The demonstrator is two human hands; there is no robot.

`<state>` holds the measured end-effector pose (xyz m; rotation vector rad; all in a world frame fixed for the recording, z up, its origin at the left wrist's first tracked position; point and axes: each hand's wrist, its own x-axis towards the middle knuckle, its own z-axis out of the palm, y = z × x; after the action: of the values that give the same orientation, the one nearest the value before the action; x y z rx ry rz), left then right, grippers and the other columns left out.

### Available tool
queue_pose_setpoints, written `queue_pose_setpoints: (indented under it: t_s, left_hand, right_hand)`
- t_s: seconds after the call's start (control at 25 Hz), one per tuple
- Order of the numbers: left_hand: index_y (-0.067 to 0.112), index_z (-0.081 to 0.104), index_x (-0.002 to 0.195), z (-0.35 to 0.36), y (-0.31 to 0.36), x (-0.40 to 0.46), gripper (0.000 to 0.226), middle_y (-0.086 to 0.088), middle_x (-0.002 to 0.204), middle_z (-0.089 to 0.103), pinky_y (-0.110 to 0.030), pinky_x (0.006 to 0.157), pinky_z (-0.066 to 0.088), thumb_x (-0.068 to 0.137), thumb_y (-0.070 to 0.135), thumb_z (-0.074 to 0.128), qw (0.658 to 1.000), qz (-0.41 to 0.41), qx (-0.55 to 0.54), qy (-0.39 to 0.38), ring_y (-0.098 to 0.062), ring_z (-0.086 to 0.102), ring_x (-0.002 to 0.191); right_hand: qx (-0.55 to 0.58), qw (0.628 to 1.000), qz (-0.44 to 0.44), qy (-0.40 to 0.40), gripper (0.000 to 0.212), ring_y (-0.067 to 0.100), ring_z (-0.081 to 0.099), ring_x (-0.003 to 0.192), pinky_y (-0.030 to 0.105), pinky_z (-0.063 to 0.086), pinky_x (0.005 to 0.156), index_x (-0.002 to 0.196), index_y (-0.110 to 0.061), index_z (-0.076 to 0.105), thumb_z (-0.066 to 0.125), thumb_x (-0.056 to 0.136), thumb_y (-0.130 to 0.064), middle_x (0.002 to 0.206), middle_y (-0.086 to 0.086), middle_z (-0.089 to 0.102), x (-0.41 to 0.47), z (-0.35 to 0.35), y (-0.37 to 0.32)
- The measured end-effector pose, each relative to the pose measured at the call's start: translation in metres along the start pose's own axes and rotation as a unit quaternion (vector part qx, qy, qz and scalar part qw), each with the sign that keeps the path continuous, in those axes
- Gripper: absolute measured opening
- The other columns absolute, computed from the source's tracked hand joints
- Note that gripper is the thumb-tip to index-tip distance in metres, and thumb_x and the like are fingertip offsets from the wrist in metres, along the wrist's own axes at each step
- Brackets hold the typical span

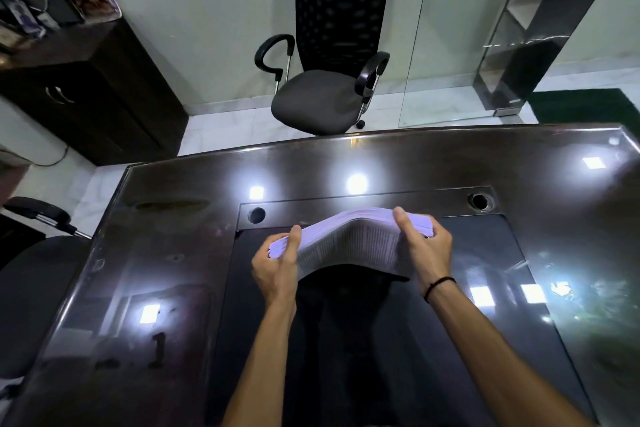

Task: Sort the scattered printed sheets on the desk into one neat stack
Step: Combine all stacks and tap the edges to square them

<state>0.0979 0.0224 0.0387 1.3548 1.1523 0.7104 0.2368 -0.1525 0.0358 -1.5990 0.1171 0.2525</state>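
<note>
Glossy dark desk (173,253), glare. Sheet stack (349,239) bowed between left hand (275,267), right hand (429,250); thumbs on top, fingers curled beneath, mostly hidden. Print illegible.

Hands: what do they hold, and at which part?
Both hold the stack of printed sheets: left hand at its left end, right hand at its right end.

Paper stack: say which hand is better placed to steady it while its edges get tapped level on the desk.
Probably the right hand: it grips the higher end of the paper stack, thumb on top. The left hand pinches the lower, fanned end. Neither clearly leads; the stack sags between them above the desk.
</note>
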Motion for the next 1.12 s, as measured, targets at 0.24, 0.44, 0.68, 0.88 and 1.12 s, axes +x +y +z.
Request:
queue_pose_setpoints:
  t_s: [0.24, 0.44, 0.68, 0.88, 1.12]
  left_hand:
    - [0.031, 0.06, 0.126, -0.032, -0.012, 0.014, 0.073, 0.015, 0.12, 0.068, -0.017, 0.09, 0.05, 0.063, 0.055, 0.086, 0.976, 0.088, 0.062, -0.191, -0.004, 0.063, 0.111]
    - [0.03, 0.06, 0.125, -0.053, -0.022, 0.038, 0.074, 0.019, 0.119, 0.07, -0.019, 0.091, 0.052, 0.063, 0.009, 0.095, 0.94, 0.105, 0.15, -0.289, -0.002, 0.066, 0.111]
    - [0.032, 0.069, 0.11, -0.055, -0.025, 0.08, 0.056, 0.019, 0.102, 0.077, -0.02, 0.083, 0.052, 0.073, -0.008, 0.083, 0.913, 0.087, 0.225, -0.33, 0.003, 0.069, 0.09]
    - [0.024, 0.077, 0.099, -0.044, -0.028, 0.102, 0.03, 0.001, 0.097, 0.08, -0.024, 0.076, 0.055, 0.078, 0.003, 0.084, 0.912, 0.085, 0.209, -0.342, -0.003, 0.067, 0.081]
    - [0.009, 0.073, 0.1, -0.023, 0.011, 0.123, 0.02, 0.0, 0.087, 0.08, -0.021, 0.058, 0.054, 0.085, -0.004, 0.074, 0.939, -0.03, 0.106, -0.325, -0.01, 0.074, 0.075]
  right_hand:
    - [-0.038, 0.987, -0.032, -0.151, 0.052, 0.017, 0.071, 0.1, 0.037, 0.055, 0.089, 0.106, -0.02, 0.069, 0.093, 0.062, -0.037, 0.104, -0.001, 0.075, 0.006, -0.026, 0.008]
    - [-0.106, 0.968, -0.054, -0.221, 0.057, 0.01, 0.066, 0.089, 0.019, 0.054, 0.08, 0.106, -0.025, 0.066, 0.079, 0.067, 0.014, 0.094, -0.015, 0.075, 0.023, -0.039, 0.013]
    - [-0.199, 0.932, -0.047, -0.3, 0.051, 0.007, 0.065, 0.086, 0.016, 0.052, 0.078, 0.108, -0.019, 0.069, 0.076, 0.071, 0.015, 0.098, -0.008, 0.074, 0.062, -0.048, 0.015]
    - [-0.186, 0.929, -0.011, -0.319, 0.026, 0.004, 0.068, 0.075, 0.013, 0.053, 0.07, 0.096, -0.014, 0.073, 0.077, 0.078, 0.005, 0.082, -0.012, 0.076, 0.081, -0.038, 0.009]
    - [-0.144, 0.91, 0.091, -0.379, 0.025, 0.024, 0.071, 0.081, 0.035, 0.054, 0.069, 0.093, 0.001, 0.074, 0.083, 0.071, -0.006, 0.095, 0.018, 0.076, 0.122, -0.025, -0.019]
